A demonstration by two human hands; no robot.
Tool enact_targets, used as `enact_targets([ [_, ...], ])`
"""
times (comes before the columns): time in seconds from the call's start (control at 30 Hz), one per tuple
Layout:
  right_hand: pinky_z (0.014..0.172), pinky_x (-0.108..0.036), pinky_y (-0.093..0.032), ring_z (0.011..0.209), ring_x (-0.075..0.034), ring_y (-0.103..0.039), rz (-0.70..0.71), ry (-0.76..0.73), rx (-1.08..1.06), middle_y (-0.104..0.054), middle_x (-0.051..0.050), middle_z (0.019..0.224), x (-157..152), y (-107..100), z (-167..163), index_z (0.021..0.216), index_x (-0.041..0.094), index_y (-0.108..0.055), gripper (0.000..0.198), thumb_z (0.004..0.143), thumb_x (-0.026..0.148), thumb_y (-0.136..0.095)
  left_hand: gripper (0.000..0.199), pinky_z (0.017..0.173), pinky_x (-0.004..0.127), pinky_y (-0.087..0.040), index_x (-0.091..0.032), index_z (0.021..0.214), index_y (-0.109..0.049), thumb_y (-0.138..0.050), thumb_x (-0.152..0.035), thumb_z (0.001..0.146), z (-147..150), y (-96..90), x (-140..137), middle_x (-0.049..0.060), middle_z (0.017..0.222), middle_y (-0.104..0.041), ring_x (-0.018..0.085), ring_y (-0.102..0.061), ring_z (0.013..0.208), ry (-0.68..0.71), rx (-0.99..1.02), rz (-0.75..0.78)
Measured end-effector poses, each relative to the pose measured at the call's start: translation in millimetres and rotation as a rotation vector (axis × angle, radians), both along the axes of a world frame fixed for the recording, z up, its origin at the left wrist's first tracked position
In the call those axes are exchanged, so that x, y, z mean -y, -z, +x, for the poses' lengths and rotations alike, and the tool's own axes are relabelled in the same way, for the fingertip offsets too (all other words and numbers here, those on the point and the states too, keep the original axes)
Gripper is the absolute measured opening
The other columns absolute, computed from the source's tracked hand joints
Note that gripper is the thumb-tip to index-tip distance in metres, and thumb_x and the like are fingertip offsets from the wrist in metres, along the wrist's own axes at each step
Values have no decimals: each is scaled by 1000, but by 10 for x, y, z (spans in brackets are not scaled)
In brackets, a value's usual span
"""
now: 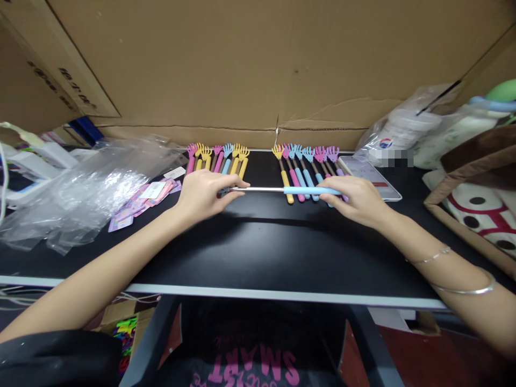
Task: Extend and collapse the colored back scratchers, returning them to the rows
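A light-blue back scratcher (303, 190) is stretched level between my two hands above the black table, its metal rod showing. My left hand (207, 192) is closed round the claw end, which the fingers mostly cover. On the blue handle's other end, my right hand (355, 198) is closed with thumb and fingers. Behind my left hand lies a row of pink, yellow and blue back scratchers (221, 161), claws toward the back. A second row of back scratchers (298, 174) in yellow, pink, blue and purple lies behind the handle, near my right hand.
Clear plastic bags (92, 183) and small printed cards (147, 196) lie at the left. A phone (374, 177), a bagged cup (411, 131) and a brown-handled bag (475, 161) stand or lie at the right. Cardboard (242, 64) walls the back. The table's pale edge (258, 293) runs in front.
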State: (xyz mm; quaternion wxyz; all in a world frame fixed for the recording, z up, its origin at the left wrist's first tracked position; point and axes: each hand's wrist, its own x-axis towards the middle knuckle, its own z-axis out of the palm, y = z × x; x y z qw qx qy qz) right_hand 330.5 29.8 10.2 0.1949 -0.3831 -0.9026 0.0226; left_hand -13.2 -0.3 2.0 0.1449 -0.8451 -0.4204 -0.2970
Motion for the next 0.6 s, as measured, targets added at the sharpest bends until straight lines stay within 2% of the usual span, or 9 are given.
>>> enact_targets([
  [0.17,68,-34,-36,67,-20,-56,-53,-33,12,-66,-5,72,14,-34,-5,81,23,-64,40,94,50,-38,18,63,26,-43,-26,91,-74,-61,-39,91,10,-14,16,-3,78,-78,15,-71,66,50,-7,111],
  [0.3,70,-35,-36,59,-17,-52,-146,-94,-6,-61,-2,62,60,-75,-63,65,23,-56,46,95,50,-35,21,61,28,-40,-25,87,-75,-59,-38,92,14,-39,35,-2,74,-77,14,-71,65,41,-62,202],
  [0.5,61,-30,-37,53,-14,-47,-487,-193,-64,-52,-1,54,80,-69,-95,57,22,-45,55,95,59,-31,25,60,29,-39,-27,88,-75,-54,-40,95,18,-70,56,-2,73,-77,15,-70,65,30,-118,240],
  [0.6,58,-28,-37,52,-13,-47,-555,-184,-94,-50,1,54,82,-34,-104,58,22,-45,54,95,59,-33,24,61,29,-39,-27,88,-74,-54,-39,95,9,-69,49,-2,71,-76,14,-70,64,44,-134,247],
])
